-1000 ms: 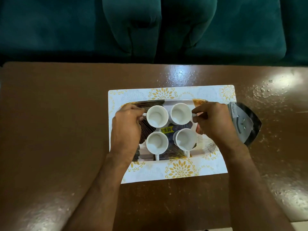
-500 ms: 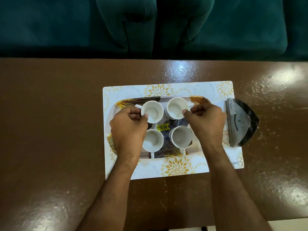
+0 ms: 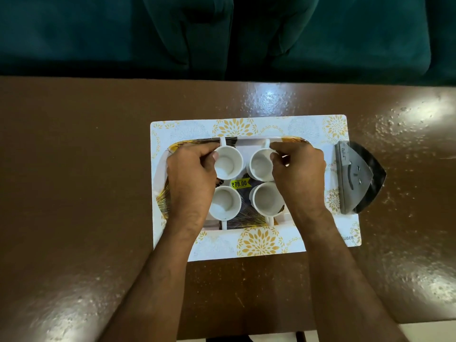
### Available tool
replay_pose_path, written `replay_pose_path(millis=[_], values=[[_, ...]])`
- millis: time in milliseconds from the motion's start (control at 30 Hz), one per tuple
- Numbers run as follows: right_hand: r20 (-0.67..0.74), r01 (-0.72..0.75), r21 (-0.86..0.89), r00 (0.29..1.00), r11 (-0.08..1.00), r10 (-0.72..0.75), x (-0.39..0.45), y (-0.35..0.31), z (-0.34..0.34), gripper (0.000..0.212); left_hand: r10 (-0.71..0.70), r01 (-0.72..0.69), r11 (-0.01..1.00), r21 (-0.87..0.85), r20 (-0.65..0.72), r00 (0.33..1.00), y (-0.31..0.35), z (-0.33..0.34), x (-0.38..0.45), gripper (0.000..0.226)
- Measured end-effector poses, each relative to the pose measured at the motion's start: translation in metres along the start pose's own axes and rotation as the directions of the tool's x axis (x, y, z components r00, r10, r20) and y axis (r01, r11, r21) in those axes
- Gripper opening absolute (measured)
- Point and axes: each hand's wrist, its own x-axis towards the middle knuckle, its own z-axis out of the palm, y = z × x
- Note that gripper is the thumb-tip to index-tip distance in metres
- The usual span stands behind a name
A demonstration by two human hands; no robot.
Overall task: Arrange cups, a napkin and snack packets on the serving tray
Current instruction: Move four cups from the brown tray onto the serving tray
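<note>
Cups, four of them and all white, stand in two rows of two on the patterned tray (image 3: 249,222), which sits on a floral placemat (image 3: 308,127) on the brown table (image 3: 74,193). Both forearms reach in from the near edge, side by side, with the hands palm-down over the tray. The left hand (image 3: 191,176) curls around the far left cup (image 3: 228,162), thumb tip on the rim and fingers bent against its outer side; the cup's handle points away toward the sofa (image 3: 98,33). The right hand (image 3: 299,174) does the same on the far right cup (image 3: 260,164), thumb hooked at the rim, fingers folded over the side, and its handle also points away. The near left cup (image 3: 225,202) and near right cup (image 3: 267,199) are untouched, though each wrist passes just beside one; their handles point toward the person. A yellow price sticker (image 3: 239,184) shows on the tray between the four cups. A grey wedge-shaped napkin holder (image 3: 355,176) rests at the right edge of the placemat, partly on the table, apart from the tray.
</note>
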Motion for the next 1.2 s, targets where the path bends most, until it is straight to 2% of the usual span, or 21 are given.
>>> replay_pose_path(millis=[133,367,733,933,1100,1200], values=[[-0.023,0.002,0.013,1.000,1.000,-0.002,0.000,0.001,0.002,0.015,0.001,0.000,1.000,-0.016,0.012,1.000,-0.003,0.002,0.002,0.023],[-0.048,0.001,0.077,0.999,0.997,0.003,-0.001,0.001,0.005,0.027,0.013,-0.013,1.000,0.004,0.002,1.000,-0.002,0.003,0.001,0.023],[-0.015,0.049,-0.005,0.999,0.999,-0.049,0.003,-0.003,0.006,0.024,0.058,-0.057,0.998,0.031,-0.039,0.998,0.002,0.000,-0.001,0.022],[-0.024,0.002,0.053,1.000,0.999,-0.001,0.002,-0.001,0.005,0.029,0.072,-0.068,0.995,0.078,-0.054,0.996,0.003,-0.002,-0.003,0.021],[-0.112,-0.075,0.100,0.990,0.992,0.086,-0.018,0.004,-0.007,0.031,-0.058,0.067,0.991,0.112,-0.082,0.995,0.000,-0.016,-0.017,0.011],[-0.102,-0.151,0.093,0.982,0.984,0.160,-0.038,0.006,-0.015,0.034,-0.198,0.196,0.973,0.118,0.006,0.980,-0.009,-0.030,-0.028,0.013]])
